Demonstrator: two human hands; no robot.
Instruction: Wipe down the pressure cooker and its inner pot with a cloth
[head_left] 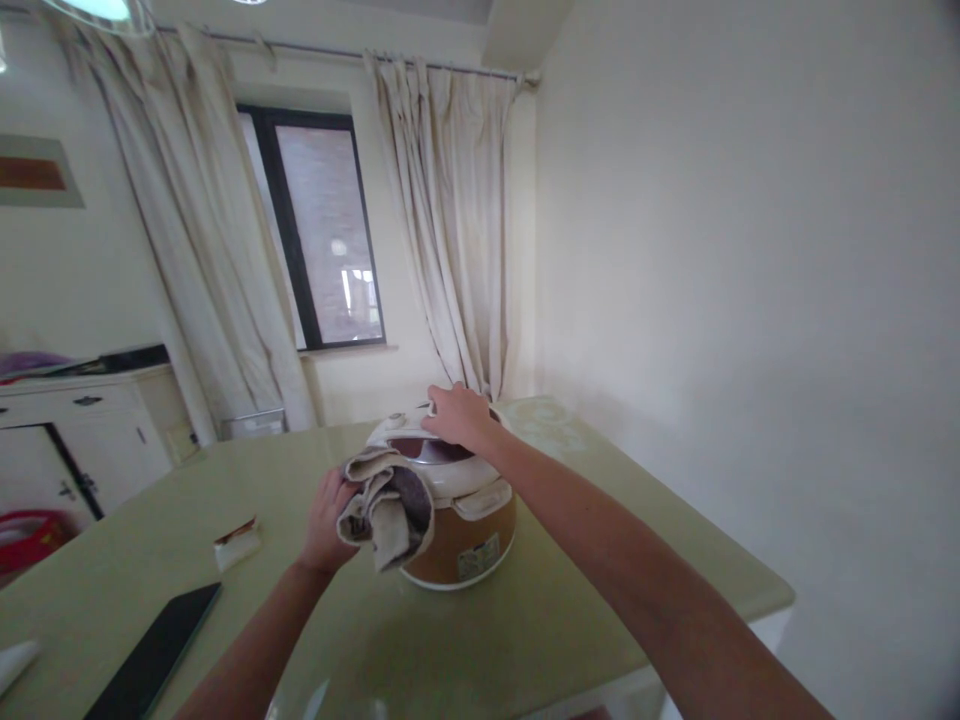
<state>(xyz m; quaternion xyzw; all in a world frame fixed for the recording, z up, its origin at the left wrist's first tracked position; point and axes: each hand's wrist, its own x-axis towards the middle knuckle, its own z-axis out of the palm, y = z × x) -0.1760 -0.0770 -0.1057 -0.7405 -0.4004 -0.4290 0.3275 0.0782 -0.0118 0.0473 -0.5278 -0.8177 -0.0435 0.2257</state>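
Observation:
A rice cooker (459,548) with a white top and a tan-brown body stands upright on the table. My left hand (330,520) is closed on a bunched grey and beige cloth (386,510), which hangs at the cooker's left front side. Whether the cloth presses against the body I cannot tell. On top of the cooker, my right hand (463,418) has its fingers curled over the far part of the lid or handle. What lies under that palm is hidden.
The pale green tabletop (300,480) has a wall on its right. A dark phone or tablet (157,650) and a small opened white packet (237,543) lie on the left. Beyond are a white cabinet (112,430), a red basin (30,540) and curtains (457,220).

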